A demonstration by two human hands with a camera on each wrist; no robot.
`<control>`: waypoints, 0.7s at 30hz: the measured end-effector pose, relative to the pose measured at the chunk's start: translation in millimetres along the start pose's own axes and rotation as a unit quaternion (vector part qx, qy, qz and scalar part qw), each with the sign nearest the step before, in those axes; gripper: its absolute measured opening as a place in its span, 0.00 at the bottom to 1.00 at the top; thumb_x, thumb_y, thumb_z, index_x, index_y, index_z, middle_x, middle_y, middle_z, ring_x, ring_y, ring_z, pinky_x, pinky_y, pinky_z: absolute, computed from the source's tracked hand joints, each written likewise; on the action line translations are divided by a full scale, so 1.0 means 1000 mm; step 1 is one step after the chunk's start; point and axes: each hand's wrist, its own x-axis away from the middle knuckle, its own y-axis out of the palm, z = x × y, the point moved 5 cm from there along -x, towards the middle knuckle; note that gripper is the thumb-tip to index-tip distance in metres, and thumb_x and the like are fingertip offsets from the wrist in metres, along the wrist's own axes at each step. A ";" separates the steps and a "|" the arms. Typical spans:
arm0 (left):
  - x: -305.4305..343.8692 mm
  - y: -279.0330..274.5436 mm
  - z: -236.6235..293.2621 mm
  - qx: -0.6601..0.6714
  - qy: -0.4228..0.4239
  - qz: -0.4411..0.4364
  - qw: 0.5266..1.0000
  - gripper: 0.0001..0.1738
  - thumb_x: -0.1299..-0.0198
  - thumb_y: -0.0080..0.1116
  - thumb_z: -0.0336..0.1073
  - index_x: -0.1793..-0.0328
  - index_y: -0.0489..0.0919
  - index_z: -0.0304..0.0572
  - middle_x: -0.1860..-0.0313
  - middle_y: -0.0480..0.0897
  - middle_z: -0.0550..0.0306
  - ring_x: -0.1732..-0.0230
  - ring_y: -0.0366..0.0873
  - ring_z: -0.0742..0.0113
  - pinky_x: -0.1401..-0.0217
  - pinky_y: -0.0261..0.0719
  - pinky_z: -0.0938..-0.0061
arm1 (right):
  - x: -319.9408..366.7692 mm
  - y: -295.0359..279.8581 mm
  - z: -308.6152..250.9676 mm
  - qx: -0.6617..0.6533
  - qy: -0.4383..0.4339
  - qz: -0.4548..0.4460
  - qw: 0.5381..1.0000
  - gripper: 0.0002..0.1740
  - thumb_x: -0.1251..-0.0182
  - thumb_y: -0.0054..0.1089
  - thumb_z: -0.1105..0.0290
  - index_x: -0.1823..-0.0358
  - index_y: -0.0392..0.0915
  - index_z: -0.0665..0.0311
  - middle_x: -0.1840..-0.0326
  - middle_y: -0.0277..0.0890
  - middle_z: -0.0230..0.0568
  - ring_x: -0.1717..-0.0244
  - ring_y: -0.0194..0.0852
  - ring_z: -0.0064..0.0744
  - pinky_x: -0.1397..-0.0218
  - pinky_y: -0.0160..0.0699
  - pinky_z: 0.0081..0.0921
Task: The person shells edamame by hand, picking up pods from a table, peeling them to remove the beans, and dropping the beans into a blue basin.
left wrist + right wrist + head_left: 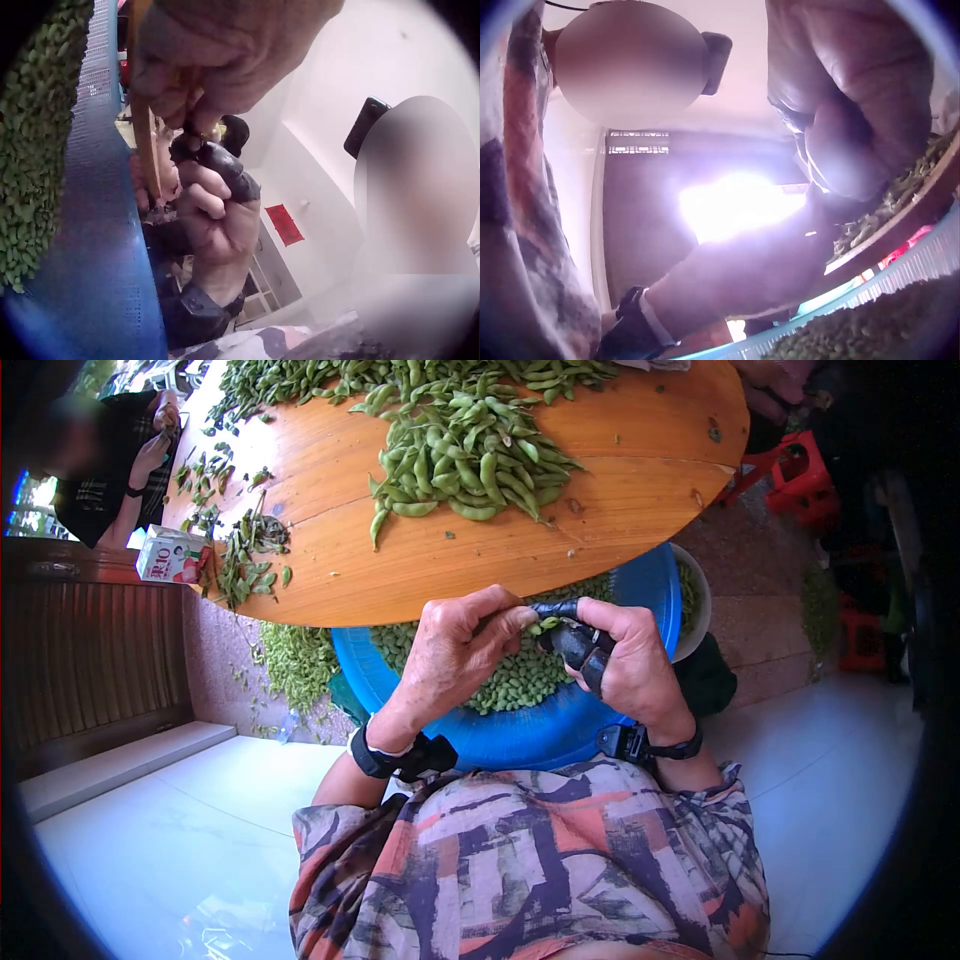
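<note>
In the head view a green pod is pinched between both hands above a blue basin of shelled green beans. The left hand grips the pod's left end with thumb and fingertips. On the right hand, black wrapping covers the thumb and a finger, and the fingers curl at the pod's other side. The left wrist view shows the left hand above the wrapped right hand, fingertips meeting. In the right wrist view the right hand largely covers the pod.
Past the basin, a wooden table bears a heap of pods, loose leaves and a small carton. Empty husks lie on the floor at left. A pale bowl stands right of the basin. Another person sits at the far left.
</note>
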 end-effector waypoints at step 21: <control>0.008 0.011 0.015 0.081 0.113 -0.236 0.962 0.13 0.37 0.50 0.23 0.48 0.80 0.33 0.62 0.86 0.55 0.58 0.84 0.66 0.49 0.80 0.74 | 0.036 -0.082 0.001 -0.026 -0.029 0.171 0.984 0.12 0.33 0.53 0.64 0.61 0.83 0.63 0.73 0.78 0.27 0.77 0.70 0.12 0.74 0.67 0.12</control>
